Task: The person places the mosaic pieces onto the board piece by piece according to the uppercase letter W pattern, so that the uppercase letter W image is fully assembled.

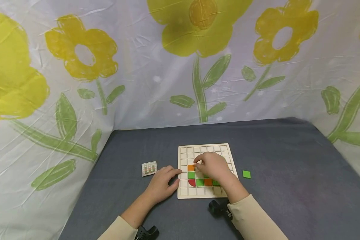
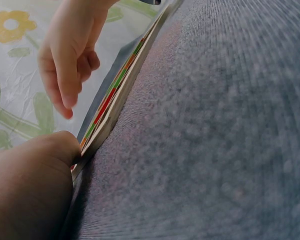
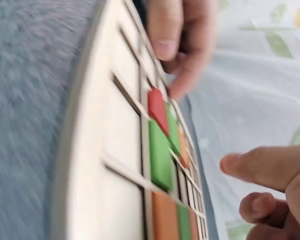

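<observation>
A pale wooden grid board [image 1: 184, 192] lies on the dark cloth. My left hand [image 1: 162, 186] touches its left edge with thumb and fingertips. Over the board's middle hovers my right hand [image 1: 214, 166], fingers bent downward; in the right wrist view nothing shows between its finger and thumb. Close to these fingertips sits an orange tile [image 1: 191, 168], with a green tile [image 1: 191, 175] below it. The row beneath has a red rounded tile [image 1: 192, 182], a green tile [image 1: 199, 182], an orange tile [image 1: 208, 182] and another green tile [image 1: 216, 183]. The right hand hides several cells.
A loose green tile [image 1: 246, 174] lies right of the board. Left of it is a small pattern card [image 1: 149, 168] with a printed grid. Behind the dark tablecloth [image 1: 287, 160] hangs a flowered curtain [image 1: 150, 66].
</observation>
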`<control>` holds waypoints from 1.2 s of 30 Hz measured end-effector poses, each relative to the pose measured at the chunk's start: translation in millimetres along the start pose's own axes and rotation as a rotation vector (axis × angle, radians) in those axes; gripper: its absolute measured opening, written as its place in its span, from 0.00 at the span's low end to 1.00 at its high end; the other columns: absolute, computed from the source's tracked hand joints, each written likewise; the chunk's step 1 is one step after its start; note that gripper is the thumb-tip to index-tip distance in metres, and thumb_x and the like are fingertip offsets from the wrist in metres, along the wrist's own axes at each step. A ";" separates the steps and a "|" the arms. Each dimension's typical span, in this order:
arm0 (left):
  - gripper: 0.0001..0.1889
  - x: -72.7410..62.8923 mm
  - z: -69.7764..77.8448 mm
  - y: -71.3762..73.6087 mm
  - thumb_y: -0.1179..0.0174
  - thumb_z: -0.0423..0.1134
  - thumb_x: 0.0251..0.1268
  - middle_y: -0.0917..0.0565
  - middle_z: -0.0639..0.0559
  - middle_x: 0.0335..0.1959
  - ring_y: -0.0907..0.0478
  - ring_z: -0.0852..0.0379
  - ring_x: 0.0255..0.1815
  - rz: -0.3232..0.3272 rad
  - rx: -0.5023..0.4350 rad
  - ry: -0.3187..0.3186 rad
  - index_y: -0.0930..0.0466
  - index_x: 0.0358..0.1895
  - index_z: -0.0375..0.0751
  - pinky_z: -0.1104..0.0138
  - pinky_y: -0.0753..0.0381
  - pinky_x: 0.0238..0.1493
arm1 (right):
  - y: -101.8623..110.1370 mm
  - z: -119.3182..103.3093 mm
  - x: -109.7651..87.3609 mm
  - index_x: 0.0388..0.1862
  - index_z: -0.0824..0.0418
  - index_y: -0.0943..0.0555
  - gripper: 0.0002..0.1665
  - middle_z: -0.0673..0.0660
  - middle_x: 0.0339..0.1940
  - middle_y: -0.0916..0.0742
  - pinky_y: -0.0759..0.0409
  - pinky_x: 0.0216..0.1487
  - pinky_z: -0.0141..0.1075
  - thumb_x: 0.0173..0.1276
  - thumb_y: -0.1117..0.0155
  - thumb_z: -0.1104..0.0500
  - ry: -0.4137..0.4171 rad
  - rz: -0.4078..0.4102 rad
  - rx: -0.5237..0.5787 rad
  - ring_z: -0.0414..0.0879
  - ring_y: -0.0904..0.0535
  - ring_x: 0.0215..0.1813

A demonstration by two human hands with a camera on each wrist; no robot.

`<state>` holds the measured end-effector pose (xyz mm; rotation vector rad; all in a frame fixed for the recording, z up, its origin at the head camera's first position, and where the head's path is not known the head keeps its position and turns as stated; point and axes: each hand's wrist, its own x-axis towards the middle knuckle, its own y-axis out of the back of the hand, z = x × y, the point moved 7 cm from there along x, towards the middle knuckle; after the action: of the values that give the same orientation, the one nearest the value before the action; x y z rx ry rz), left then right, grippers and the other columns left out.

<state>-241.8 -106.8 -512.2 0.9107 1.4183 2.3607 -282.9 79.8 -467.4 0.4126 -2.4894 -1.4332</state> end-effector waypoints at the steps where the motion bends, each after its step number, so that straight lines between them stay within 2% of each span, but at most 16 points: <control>1: 0.14 0.2 0.2 -0.2 0.35 0.40 0.69 0.21 0.59 0.37 0.29 0.62 0.34 -0.001 -0.002 0.001 0.14 0.56 0.48 0.63 0.28 0.37 | 3.4 3.5 -1.8 0.47 0.51 0.08 0.09 0.47 0.25 0.17 0.31 0.27 0.38 0.70 0.30 0.54 -0.009 -0.004 0.034 0.42 0.29 0.24; 3: 0.14 0.2 0.2 -0.8 0.35 0.40 0.69 0.21 0.59 0.37 0.30 0.63 0.34 -0.003 -0.001 0.004 0.14 0.56 0.48 0.63 0.28 0.37 | 9.5 12.2 -5.4 0.49 0.52 0.09 0.11 0.47 0.21 0.21 0.34 0.27 0.38 0.71 0.31 0.53 -0.023 -0.009 0.103 0.42 0.32 0.23; 6: 0.14 -0.2 0.1 -1.4 0.35 0.40 0.69 0.22 0.59 0.37 0.31 0.63 0.34 -0.005 -0.005 0.008 0.14 0.55 0.48 0.63 0.29 0.37 | 19.9 28.3 -13.0 0.51 0.56 0.10 0.13 0.49 0.22 0.24 0.34 0.30 0.39 0.72 0.32 0.55 -0.034 -0.005 0.224 0.43 0.33 0.24; 13: 0.14 -0.8 0.1 -0.7 0.35 0.40 0.69 0.22 0.60 0.36 0.31 0.63 0.33 -0.003 -0.001 0.009 0.14 0.55 0.48 0.63 0.29 0.37 | 48.0 77.0 -33.6 0.55 0.61 0.12 0.16 0.54 0.27 0.22 0.32 0.31 0.39 0.73 0.31 0.56 -0.123 0.035 0.412 0.49 0.31 0.30; 16: 0.14 -0.7 0.7 0.1 0.34 0.40 0.69 0.22 0.60 0.36 0.31 0.63 0.33 -0.003 0.003 0.012 0.14 0.55 0.48 0.63 0.29 0.37 | 59.6 99.7 -44.0 0.56 0.64 0.13 0.18 0.55 0.30 0.22 0.32 0.31 0.38 0.72 0.30 0.56 -0.153 0.033 0.423 0.50 0.31 0.33; 19: 0.14 -0.4 1.3 0.6 0.34 0.40 0.68 0.22 0.60 0.35 0.32 0.63 0.33 -0.005 0.000 0.015 0.13 0.55 0.48 0.64 0.29 0.36 | 67.6 119.7 -55.6 0.56 0.66 0.14 0.19 0.55 0.30 0.24 0.32 0.32 0.38 0.72 0.30 0.56 -0.174 -0.019 0.434 0.49 0.32 0.33; 23: 0.14 0.1 1.1 0.7 0.34 0.39 0.68 0.23 0.61 0.35 0.33 0.63 0.33 -0.005 -0.002 0.016 0.13 0.55 0.48 0.64 0.30 0.36 | 69.5 141.3 -69.6 0.54 0.68 0.16 0.19 0.53 0.27 0.28 0.31 0.37 0.41 0.69 0.28 0.58 -0.204 -0.106 0.447 0.47 0.32 0.32; 26: 0.14 0.2 0.5 0.2 0.34 0.39 0.68 0.25 0.61 0.34 0.34 0.63 0.32 0.001 0.002 0.013 0.13 0.54 0.47 0.65 0.31 0.36 | 67.0 154.8 -77.4 0.51 0.68 0.17 0.18 0.52 0.27 0.27 0.32 0.38 0.41 0.66 0.26 0.60 -0.237 -0.140 0.435 0.46 0.31 0.32; 32: 0.13 0.4 0.0 -1.3 0.34 0.39 0.67 0.26 0.63 0.33 0.34 0.64 0.32 0.013 0.013 0.005 0.13 0.53 0.47 0.66 0.31 0.35 | 59.0 164.6 -86.3 0.49 0.72 0.19 0.20 0.51 0.23 0.25 0.34 0.30 0.35 0.61 0.24 0.65 -0.262 -0.213 0.461 0.44 0.32 0.27; 36: 0.13 0.8 0.2 -1.8 0.33 0.39 0.66 0.25 0.62 0.33 0.33 0.64 0.32 0.007 0.003 0.011 0.13 0.53 0.47 0.65 0.31 0.35 | 54.4 164.4 -86.4 0.46 0.71 0.19 0.18 0.51 0.21 0.25 0.35 0.25 0.34 0.59 0.24 0.67 -0.289 -0.220 0.471 0.43 0.34 0.23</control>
<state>-242.5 -105.4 -513.4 0.9066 1.4249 2.3735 -265.4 268.6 -506.4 0.6183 -3.1075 -1.0162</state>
